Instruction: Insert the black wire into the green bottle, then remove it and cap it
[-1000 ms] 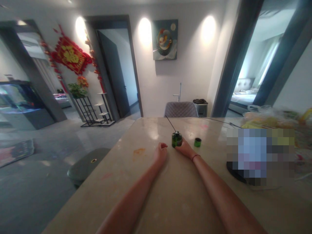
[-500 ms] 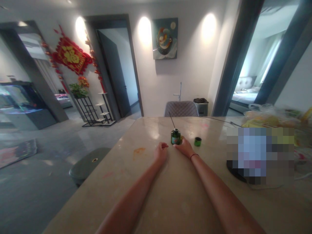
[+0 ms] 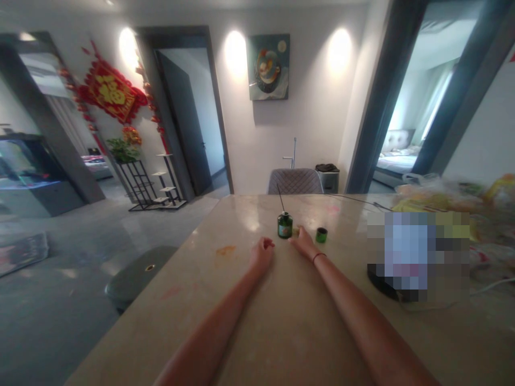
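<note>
A small dark-green glass bottle (image 3: 285, 227) with a pale label stands upright on the table, a thin dark stick rising from its neck. My right hand (image 3: 304, 244) rests just right of it, with a small gap between them. Its thumb and forefinger are apart, and a small yellowish thing (image 3: 296, 231) shows by the fingertips; whether they touch it I cannot tell. Beyond that hand sits a green cap-like cylinder (image 3: 321, 235) with a dark open top. To the bottle's near left, my left hand (image 3: 263, 252) lies on the table, fingers loosely curled and apart from the thumb, nothing visible in them.
The light stone table (image 3: 257, 343) has an orange stain at left. Plastic bags (image 3: 446, 195) and a blurred-out object on a black base (image 3: 380, 281) occupy its right side. A thin cable runs along the back. A grey chair (image 3: 295, 181) and a green stool (image 3: 139, 273) stand beside it.
My right hand has drawn slightly away from the bottle, widening the gap. My left hand has shifted only slightly. The whole view has moved a little.
</note>
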Demonstrator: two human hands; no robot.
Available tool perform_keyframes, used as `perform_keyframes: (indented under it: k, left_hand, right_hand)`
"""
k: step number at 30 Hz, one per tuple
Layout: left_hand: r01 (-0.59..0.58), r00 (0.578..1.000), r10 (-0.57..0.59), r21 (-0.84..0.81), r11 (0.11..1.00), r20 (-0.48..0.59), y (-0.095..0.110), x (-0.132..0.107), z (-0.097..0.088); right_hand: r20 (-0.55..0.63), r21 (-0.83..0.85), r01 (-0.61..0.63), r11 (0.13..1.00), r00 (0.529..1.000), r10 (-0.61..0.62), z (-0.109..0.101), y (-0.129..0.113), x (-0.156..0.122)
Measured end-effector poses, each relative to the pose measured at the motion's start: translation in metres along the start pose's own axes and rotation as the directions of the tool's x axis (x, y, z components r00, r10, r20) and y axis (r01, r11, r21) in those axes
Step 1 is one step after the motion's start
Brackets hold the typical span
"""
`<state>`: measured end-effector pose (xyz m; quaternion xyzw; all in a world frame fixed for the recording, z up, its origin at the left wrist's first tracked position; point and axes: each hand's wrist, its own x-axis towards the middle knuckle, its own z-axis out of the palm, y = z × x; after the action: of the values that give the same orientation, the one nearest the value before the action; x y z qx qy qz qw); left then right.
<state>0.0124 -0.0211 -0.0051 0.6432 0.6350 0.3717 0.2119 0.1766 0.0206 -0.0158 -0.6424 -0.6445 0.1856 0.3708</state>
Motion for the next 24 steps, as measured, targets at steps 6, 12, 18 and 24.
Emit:
perform_keyframes:
  k: [6, 12, 18, 24]
  left_hand:
    - [-0.346, 0.935, 0.268, 0.443, 0.827, 0.230, 0.003, -0.005, -0.024]
    - [-0.528, 0.847, 0.292, 0.646, 0.552, 0.444, 0.006, -0.006, -0.029]
    - [-0.508, 0.859, 0.304, 0.609, 0.609, 0.413, 0.006, -0.008, -0.027]
    - [-0.488, 0.869, 0.295, 0.583, 0.650, 0.398, 0.006, -0.008, -0.028]
  right_hand:
    - [0.104, -0.430, 0.295, 0.853, 0.955, -0.278, -0.020, 0.008, -0.029]
    - [0.367, -0.635, 0.547, 0.546, 0.835, -0.410, -0.051, 0.003, -0.056]
    - [0.350, -0.624, 0.548, 0.558, 0.834, -0.427, -0.055, 0.004, -0.055]
    - [0.347, -0.615, 0.543, 0.572, 0.838, -0.422, -0.053, 0.008, -0.053]
